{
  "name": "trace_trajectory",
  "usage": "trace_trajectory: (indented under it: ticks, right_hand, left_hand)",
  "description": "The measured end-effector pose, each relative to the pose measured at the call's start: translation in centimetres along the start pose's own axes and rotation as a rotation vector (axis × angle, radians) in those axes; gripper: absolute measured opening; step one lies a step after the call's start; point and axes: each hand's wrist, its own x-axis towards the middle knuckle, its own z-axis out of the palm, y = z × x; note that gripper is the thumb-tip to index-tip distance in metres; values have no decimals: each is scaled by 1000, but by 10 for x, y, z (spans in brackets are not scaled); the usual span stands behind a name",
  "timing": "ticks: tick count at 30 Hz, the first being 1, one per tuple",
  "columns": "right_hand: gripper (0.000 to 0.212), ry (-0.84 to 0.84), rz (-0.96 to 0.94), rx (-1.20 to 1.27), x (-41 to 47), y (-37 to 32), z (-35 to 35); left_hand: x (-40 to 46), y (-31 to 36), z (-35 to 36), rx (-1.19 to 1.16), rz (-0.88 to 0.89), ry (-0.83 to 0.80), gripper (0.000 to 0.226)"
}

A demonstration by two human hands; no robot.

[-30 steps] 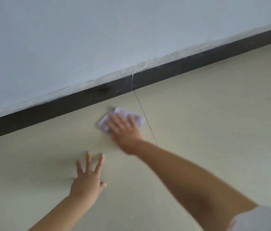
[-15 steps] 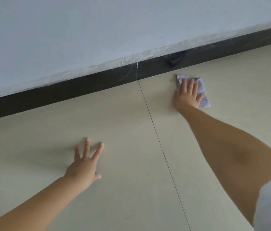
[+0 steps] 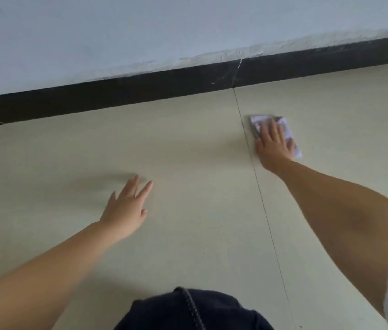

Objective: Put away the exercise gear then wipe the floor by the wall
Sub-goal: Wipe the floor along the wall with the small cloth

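Note:
My right hand (image 3: 273, 145) lies flat on a small pale lilac cloth (image 3: 290, 136), pressing it onto the beige floor tile (image 3: 188, 144) just right of a tile joint. The cloth sits a short way out from the black skirting board (image 3: 140, 89) under the white wall (image 3: 140, 27). My left hand (image 3: 126, 208) rests flat on the floor at centre left, fingers spread, holding nothing. No exercise gear is in view.
A thin tile joint (image 3: 259, 196) runs from the skirting toward me. My knee in dark denim (image 3: 188, 310) shows at the bottom edge. The skirting has a vertical seam (image 3: 237, 72) above the joint.
My right hand has swept the cloth from left of the tile joint across to its right, then drawn it back from the skirting. The view has tilted down, showing my knee.

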Motion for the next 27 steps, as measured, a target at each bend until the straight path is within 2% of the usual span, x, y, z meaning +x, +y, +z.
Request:
trace_trajectory:
  ticks: [3, 5, 7, 10, 13, 14, 15, 16, 18, 20, 22, 24, 27]
  right_hand:
    - [55, 22, 260, 117, -2, 0, 2]
    - [56, 71, 184, 105, -15, -53, 26]
    - [55, 48, -117, 14, -47, -121, 66]
    - [58, 0, -728, -204, -137, -202, 138]
    - [50, -260, -1288, -478, -185, -203, 162]
    - [48, -278, -1421, -510, -171, -195, 156]
    - [47, -224, -1492, -520, -148, -186, 147]
    - [47, -149, -1462, -513, -119, -178, 136]
    - [50, 19, -1186, -435, -55, -172, 104]
    - [53, 27, -866, -338, -6, -185, 69]
    - [51, -34, -673, -298, 9, -220, 55]
    - [53, -15, -630, -308, 2, -265, 65]
    - [61, -48, -846, -344, -42, -322, 106]
  left_hand:
    - [-23, -32, 19, 20, -175, 83, 71]
    - [-31, -49, 23, -52, -262, 109, 71]
    - [-32, -67, 23, -116, -306, 141, 69]
    - [-28, -95, 22, -165, -361, 191, 67]
    - [-23, -120, 21, -246, -427, 179, 66]
    - [-22, -127, 22, -279, -423, 148, 65]
    - [-21, -131, 23, -292, -402, 124, 64]
    - [-21, -133, 26, -283, -376, 120, 64]
    - [-21, -135, 32, -270, -345, 151, 66]
    - [-20, -135, 33, -300, -354, 175, 68]
    - [-21, -134, 27, -335, -385, 178, 71]
    - [-21, -136, 16, -399, -426, 158, 73]
    - [-23, -151, 3, -464, -486, 150, 75]
